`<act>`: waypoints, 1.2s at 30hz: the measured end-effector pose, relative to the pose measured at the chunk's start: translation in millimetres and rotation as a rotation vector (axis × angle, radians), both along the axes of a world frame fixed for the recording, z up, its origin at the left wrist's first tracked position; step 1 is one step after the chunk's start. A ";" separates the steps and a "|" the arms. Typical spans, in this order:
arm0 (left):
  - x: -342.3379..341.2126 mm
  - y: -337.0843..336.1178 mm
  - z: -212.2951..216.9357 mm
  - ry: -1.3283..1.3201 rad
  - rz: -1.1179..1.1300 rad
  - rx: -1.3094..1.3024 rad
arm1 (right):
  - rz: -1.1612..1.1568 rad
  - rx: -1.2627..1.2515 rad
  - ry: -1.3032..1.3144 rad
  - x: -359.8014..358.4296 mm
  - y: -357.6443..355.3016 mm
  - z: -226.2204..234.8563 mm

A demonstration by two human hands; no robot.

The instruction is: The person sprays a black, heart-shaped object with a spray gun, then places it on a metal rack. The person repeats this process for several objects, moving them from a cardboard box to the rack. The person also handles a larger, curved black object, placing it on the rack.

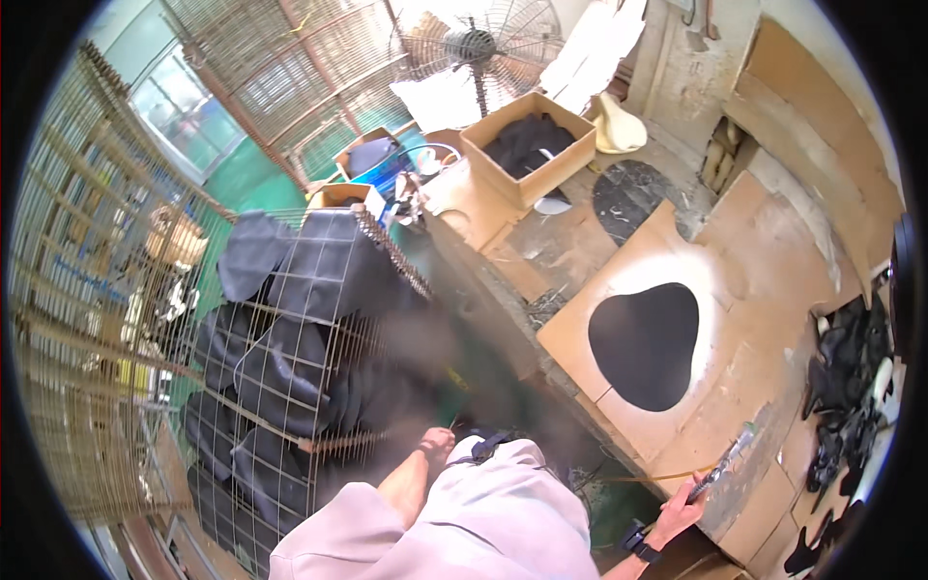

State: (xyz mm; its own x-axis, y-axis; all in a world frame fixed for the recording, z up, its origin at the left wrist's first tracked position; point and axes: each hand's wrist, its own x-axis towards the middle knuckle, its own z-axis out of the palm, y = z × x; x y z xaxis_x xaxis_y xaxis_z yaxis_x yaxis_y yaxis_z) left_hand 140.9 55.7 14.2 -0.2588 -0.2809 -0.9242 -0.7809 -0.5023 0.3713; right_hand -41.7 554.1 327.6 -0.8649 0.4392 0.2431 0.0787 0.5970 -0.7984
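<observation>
One black saddle-shaped piece point(646, 343) lies coated on the cardboard point(764, 261) ahead of the right hand point(680, 512), closed around a spray tool point(723, 464); left hand point(437, 447), grip unclear, hangs beside the wire rack point(290, 387) of black pieces

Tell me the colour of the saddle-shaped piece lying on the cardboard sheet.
Black; the saddle-shaped piece shows clearly in the head view, ringed by whitish overspray on the cardboard sheet.

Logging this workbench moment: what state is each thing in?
Black saddle-shaped piece: lying flat on cardboard sheet.
Cardboard box: open, holding black pieces.
Wire rack: stacked with black pieces.
Right hand: gripping slim metal tool.
Left hand: lowered, empty.
</observation>
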 end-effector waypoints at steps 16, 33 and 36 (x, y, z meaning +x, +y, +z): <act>-128.9 -103.3 17.2 0.113 -0.303 0.318 | -0.105 -0.208 -0.043 84.4 -150.6 128.4; -141.2 -94.8 23.7 0.067 -0.496 0.035 | 0.229 -0.095 -0.358 121.5 -154.9 204.7; -149.2 -119.0 -6.2 0.109 -0.473 0.284 | 0.280 0.015 -0.271 106.9 -149.7 207.7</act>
State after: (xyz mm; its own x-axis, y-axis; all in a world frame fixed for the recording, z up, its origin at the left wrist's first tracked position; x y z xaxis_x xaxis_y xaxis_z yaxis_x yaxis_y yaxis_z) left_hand -8.3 -63.4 8.0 -0.3948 0.1446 -0.9073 -0.9098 -0.1988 0.3642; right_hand 65.2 404.4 535.3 -0.9845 0.1753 -0.0062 0.1181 0.6365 -0.7622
